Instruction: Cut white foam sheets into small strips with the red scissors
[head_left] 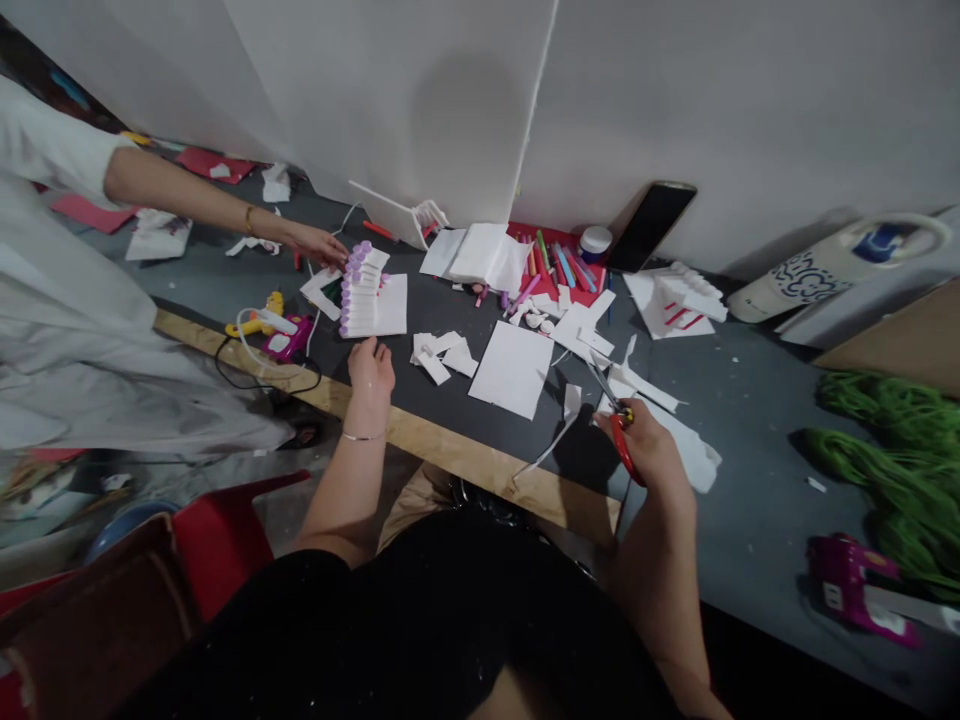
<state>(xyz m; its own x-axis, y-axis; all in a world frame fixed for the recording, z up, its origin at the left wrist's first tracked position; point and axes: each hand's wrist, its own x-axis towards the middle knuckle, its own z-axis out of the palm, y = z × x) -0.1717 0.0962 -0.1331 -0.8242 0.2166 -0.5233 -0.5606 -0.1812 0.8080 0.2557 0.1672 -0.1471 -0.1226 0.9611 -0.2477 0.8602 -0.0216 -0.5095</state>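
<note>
My right hand (651,440) grips a pair of scissors (622,452) by the red handles, blades pointing away from me over white paper scraps. Loosely curled and slightly apart, the fingers of my left hand (371,368) hold nothing that I can see. Just beyond it stands a small white paper model (366,300) edged with purple discs, on a white square base. Another person's hand (319,243) reaches in from the left to that model's far side. Between my hands lie a blank white card (513,368) and several cut pieces (442,355).
Markers (562,265) lie on red paper at the back, near a phone (654,225) leaning on the wall. A bottle (832,265), green yarn (877,450) and a purple device (859,590) are at right. A yellow glue gun (259,318) with a cord lies left.
</note>
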